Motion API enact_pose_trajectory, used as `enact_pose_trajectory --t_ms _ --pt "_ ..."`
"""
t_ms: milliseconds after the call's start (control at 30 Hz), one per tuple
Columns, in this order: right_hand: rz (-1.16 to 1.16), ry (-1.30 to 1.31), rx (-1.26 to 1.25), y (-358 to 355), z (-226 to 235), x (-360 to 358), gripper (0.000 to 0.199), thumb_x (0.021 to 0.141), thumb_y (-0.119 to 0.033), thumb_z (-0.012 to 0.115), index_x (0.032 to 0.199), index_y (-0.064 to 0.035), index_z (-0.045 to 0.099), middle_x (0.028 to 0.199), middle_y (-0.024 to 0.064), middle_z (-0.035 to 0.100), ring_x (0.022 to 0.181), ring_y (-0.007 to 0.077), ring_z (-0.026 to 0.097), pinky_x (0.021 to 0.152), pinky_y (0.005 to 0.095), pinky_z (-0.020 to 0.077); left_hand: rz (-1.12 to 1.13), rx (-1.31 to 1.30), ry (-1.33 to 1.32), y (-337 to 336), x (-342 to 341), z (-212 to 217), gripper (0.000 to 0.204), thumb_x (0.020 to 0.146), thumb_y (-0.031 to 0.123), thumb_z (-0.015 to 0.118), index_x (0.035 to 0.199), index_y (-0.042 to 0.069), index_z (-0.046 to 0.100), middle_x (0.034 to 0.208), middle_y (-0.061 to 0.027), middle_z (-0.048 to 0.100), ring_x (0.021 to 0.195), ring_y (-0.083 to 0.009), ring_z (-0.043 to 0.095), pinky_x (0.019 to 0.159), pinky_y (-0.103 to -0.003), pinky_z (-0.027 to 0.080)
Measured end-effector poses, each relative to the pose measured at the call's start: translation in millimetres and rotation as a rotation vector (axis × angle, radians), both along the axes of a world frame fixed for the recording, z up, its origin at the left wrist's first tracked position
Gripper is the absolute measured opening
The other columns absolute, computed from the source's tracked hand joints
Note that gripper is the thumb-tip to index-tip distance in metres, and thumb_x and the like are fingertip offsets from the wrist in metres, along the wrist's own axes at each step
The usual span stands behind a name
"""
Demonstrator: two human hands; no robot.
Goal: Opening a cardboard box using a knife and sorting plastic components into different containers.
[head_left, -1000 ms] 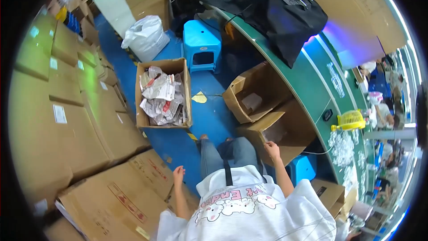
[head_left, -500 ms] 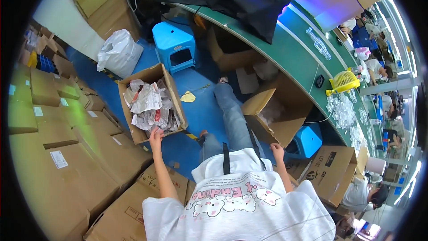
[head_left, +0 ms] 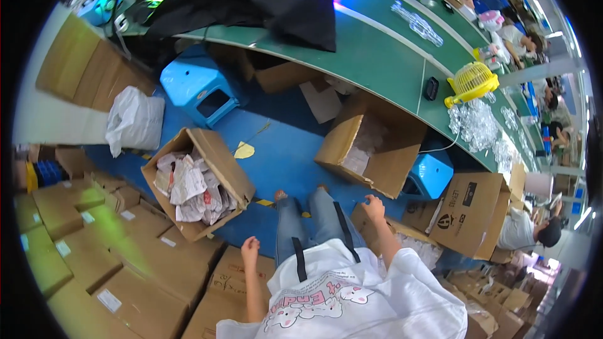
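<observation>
So half a second earlier the left hand (head_left: 250,251) was up at the near edge of the paper box (head_left: 227,162). By this point it had dropped back, apart from the cardboard, fingers loosely curled, nothing in it that I could see. The right hand (head_left: 375,209) had loosened too: half open, fingers bent, no visible hold on anything, just short of the open box (head_left: 339,135) with clear plastic inside. The right leg, stretched toward the bench before, was back in, so both feet (head_left: 280,194) were near each other.

The paper box sat on the floor ahead and to the left, stuffed with crumpled paper (head_left: 188,182). Past it were a white bag (head_left: 135,119) and a blue stool (head_left: 195,81); a second stool (head_left: 431,172) was wedged just right of the open box. Up on the green bench (head_left: 383,63): black fabric (head_left: 251,6), a yellow fan (head_left: 474,81) and a plastic heap (head_left: 472,125).

Room-wise, a strip of blue floor (head_left: 286,141) ran between the two boxes, with a yellow scrap (head_left: 245,150) on it. The bench edge bounded the far side, cartons (head_left: 151,295) crowded the left, and a printed box (head_left: 471,213) hemmed in the right.
</observation>
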State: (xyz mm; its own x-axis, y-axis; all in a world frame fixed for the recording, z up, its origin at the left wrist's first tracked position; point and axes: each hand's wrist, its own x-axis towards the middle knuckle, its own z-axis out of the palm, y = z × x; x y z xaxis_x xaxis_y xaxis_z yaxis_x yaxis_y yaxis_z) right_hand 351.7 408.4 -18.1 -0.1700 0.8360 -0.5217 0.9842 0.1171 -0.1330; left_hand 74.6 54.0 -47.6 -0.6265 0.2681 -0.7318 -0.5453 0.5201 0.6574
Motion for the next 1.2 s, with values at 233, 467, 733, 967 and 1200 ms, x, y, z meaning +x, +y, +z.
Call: enact_pose_trajectory --t_ms 233,467,733,967,1200 --pt "-0.401 0.06 0.123 23 -66 46 0.054 0.061 -0.036 0.066 0.106 -0.0105 0.048 0.097 0.0093 0.052 0.095 0.0232 0.049 0.079 0.0376 0.0403 -0.587 -0.076 0.206 239 67 -17 0.059 0.067 0.043 0.062 0.108 0.002 0.048 0.096 -0.017 0.056 0.081 -0.0276 0.057 0.072 -0.034 0.044" --pt "-1.895 0.482 -0.027 58 -137 111 0.073 0.057 -0.042 0.07 0.113 -0.0026 0.044 0.107 0.0146 0.05 0.096 0.0271 0.049 0.081 0.0393 0.0387 -0.701 -0.239 0.934 409 116 -105 0.069 0.062 0.044 0.065 0.113 0.003 0.043 0.102 -0.02 0.052 0.086 -0.0346 0.054 0.075 -0.041 0.043" --pt "-1.317 1.069 -0.008 82 -173 153 0.047 0.068 -0.016 0.061 0.113 -0.0109 0.048 0.099 0.0137 0.056 0.088 0.0241 0.055 0.074 0.0322 0.0431 -1.112 -0.298 0.581 425 77 -149 0.02 0.062 0.01 0.051 0.075 -0.002 0.06 0.073 -0.0243 0.056 0.073 -0.0378 0.056 0.068 -0.043 0.045" --pt "-1.01 0.457 0.224 47 -159 -3 0.035 0.065 -0.007 0.051 0.099 -0.0057 0.057 0.089 0.0171 0.059 0.082 0.0269 0.058 0.072 0.0326 0.0442 -1.292 -0.105 0.808 396 -83 -155 0.015 0.058 0.005 0.049 0.066 -0.004 0.058 0.067 -0.0257 0.054 0.068 -0.04 0.054 0.064 -0.044 0.044" --pt "-0.922 0.658 0.122 -65 -162 -164 0.053 0.063 -0.002 0.046 0.113 -0.0196 0.049 0.091 0.0217 0.054 0.081 0.0347 0.055 0.07 0.0384 0.044 -1.179 -0.274 0.962 294 -251 -148 0.013 0.059 0.005 0.048 0.063 -0.005 0.055 0.065 -0.0256 0.053 0.066 -0.0406 0.053 0.062 -0.045 0.042"
